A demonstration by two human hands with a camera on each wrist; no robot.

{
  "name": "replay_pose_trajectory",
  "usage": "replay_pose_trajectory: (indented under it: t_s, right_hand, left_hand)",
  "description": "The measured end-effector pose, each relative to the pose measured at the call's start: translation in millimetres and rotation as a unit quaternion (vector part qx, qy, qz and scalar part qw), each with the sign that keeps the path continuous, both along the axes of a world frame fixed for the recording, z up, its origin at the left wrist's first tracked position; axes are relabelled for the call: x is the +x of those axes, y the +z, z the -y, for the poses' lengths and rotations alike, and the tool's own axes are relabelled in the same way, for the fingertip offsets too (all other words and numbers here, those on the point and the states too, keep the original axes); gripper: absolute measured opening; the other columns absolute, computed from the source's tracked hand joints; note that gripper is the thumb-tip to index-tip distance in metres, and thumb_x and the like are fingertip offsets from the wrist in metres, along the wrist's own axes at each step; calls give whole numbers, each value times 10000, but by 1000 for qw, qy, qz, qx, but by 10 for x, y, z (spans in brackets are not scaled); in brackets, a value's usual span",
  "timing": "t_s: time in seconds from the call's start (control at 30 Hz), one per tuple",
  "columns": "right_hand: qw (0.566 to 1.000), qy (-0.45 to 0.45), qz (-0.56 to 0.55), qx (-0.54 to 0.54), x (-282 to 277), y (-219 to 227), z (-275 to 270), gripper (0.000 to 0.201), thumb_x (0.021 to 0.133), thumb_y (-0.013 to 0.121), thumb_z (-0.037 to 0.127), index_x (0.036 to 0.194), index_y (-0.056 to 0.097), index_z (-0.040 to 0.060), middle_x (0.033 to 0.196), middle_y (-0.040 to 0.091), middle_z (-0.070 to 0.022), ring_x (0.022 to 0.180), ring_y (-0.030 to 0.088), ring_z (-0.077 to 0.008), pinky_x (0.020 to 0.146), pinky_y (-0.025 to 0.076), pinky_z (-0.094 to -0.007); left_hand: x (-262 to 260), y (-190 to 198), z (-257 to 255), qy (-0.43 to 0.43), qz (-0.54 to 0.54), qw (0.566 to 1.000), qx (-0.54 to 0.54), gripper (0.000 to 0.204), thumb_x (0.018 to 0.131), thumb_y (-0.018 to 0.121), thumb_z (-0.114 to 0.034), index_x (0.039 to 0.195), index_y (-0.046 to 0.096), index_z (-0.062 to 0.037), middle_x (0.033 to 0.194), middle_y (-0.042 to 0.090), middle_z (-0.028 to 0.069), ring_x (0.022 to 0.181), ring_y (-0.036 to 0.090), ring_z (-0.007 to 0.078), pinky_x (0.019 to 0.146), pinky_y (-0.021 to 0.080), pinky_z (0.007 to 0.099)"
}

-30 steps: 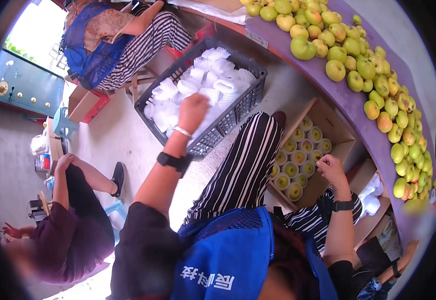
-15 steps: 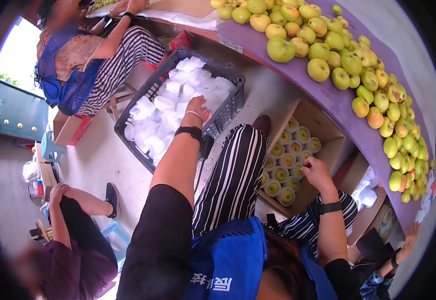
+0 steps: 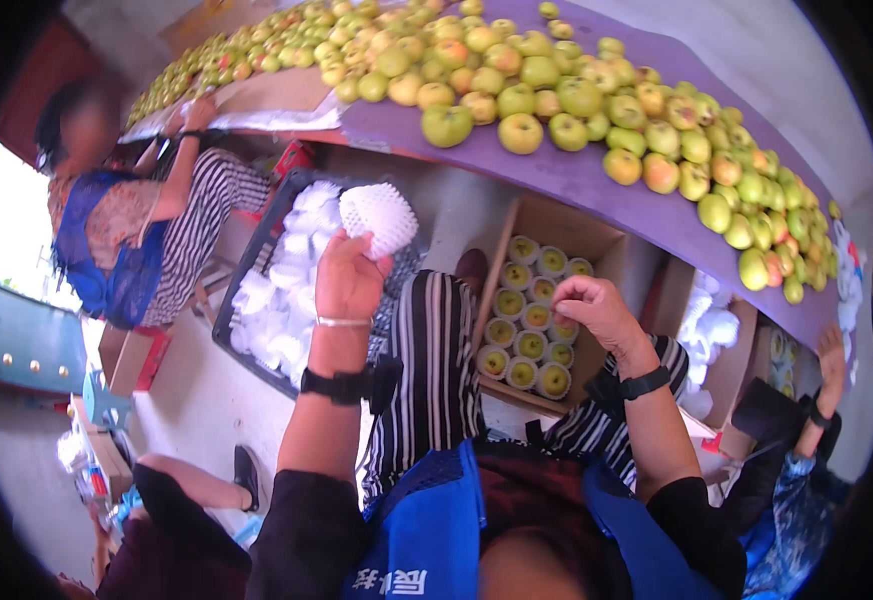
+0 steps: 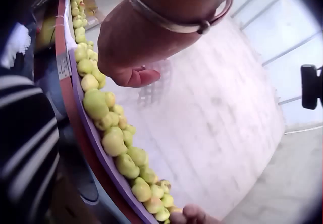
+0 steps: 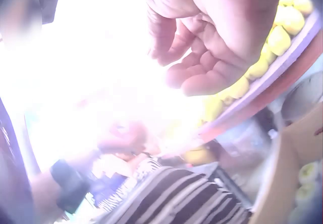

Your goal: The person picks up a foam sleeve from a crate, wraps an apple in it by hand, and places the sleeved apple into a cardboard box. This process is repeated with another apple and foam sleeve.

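My left hand (image 3: pixel 351 280) is raised beside the black crate and pinches a white foam fruit net (image 3: pixel 379 220). In the left wrist view the mesh of the foam net (image 4: pixel 155 85) shows faintly past the thumb. My right hand (image 3: pixel 601 312) hovers over the near right part of a cardboard box (image 3: pixel 596 235), holding nothing. Its fingers (image 5: pixel 202 75) hang loosely curled, as the right wrist view shows. Inside the box, green apples (image 3: pixel 534 316) stand in rows, each in a white foam net.
A black crate (image 3: pixel 218 325) full of white foam nets stands at left. Many loose yellow-green apples (image 3: pixel 578 97) lie along the purple-covered table (image 3: pixel 406 130) ahead. Another person (image 3: pixel 121 225) sits at far left, and a further person's hand (image 3: pixel 830 350) rests at the table's right end.
My left hand has come up from the crate with a foam net in its fingers. The right hand stays over the box, and the head view has swung toward the table.
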State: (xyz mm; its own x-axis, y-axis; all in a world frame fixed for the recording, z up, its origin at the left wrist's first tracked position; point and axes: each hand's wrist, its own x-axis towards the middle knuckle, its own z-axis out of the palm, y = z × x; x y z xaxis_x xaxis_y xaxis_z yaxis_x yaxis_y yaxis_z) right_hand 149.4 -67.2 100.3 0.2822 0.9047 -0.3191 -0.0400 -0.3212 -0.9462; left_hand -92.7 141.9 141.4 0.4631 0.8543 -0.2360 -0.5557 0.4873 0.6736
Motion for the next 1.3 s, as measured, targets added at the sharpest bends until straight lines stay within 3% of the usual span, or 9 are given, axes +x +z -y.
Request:
replay_pose_trajectory:
  t_s: [0.17,0.27,0.37,0.53,0.67,0.77,0.9,1.07,1.3]
  right_hand:
    - [959,-63,-134,240,-303,349,168,165,737,598,76,884,559,11,861,565,-40,760,534,-94,657,449,-233]
    - [954,-146,-32,261,-311,-52,101,223,728,602,56,936,538,6,891,551,-37,766,524,-89,663,443,-227]
    - [965,-161,-22,203,-333,-373,137,246,713,607,31,942,522,-4,841,549,-31,739,521,-94,664,436,-224]
    - [967,-200,-83,137,-231,-621,206,199,698,618,23,867,515,12,780,537,-24,705,512,-90,628,424,-213]
    - [965,-197,-119,126,-129,-675,234,135,694,611,10,764,501,45,732,524,-13,673,505,-81,586,413,-204]
    - [952,-230,-153,129,-96,-659,264,148,694,601,-19,799,528,55,748,527,8,701,508,-76,631,417,-208]
    - [949,-229,-163,140,-77,-625,284,157,696,597,-21,822,534,49,784,538,3,738,522,-85,667,425,-219]
    - [960,-224,-116,126,-117,-600,268,212,678,558,-42,877,533,27,817,559,-33,758,541,-110,657,444,-254]
    - [960,-186,-171,121,-99,-605,272,288,673,541,-52,949,535,32,868,559,-20,792,540,-99,683,435,-231]
  left_hand:
    - [606,-75,769,-115,57,990,57,414,698,414,107,1094,448,-12,1069,536,140,982,544,279,829,468,400]
    - [925,-446,1079,-130,-10,990,59,438,679,408,129,1091,455,-12,1024,552,104,919,565,226,778,480,340]
    - [1065,-957,1228,-187,-90,972,112,485,659,421,135,1117,445,-21,1059,542,88,960,546,194,793,461,308]
    - [1176,-1078,1302,-222,-147,952,153,393,661,462,109,1031,479,-21,960,553,46,861,555,148,747,444,257]
    - [1225,-1049,1310,-301,-35,951,60,425,672,475,48,1087,451,-37,1037,523,62,929,527,164,788,428,284]
    - [1242,-1033,1277,-379,99,918,-56,493,730,500,-200,1180,408,-21,1121,505,96,1009,494,213,821,411,363]
    - [1264,-1019,1253,-407,169,889,-124,431,742,516,-161,1144,440,-25,1095,515,91,979,506,207,811,418,351]
    - [1248,-1164,1265,-407,26,913,-21,233,732,580,-23,938,490,-85,933,545,34,846,535,145,742,451,302]
    - [1261,-1127,1289,-368,-56,927,51,265,705,599,23,919,487,-87,884,556,11,778,542,107,710,451,234]
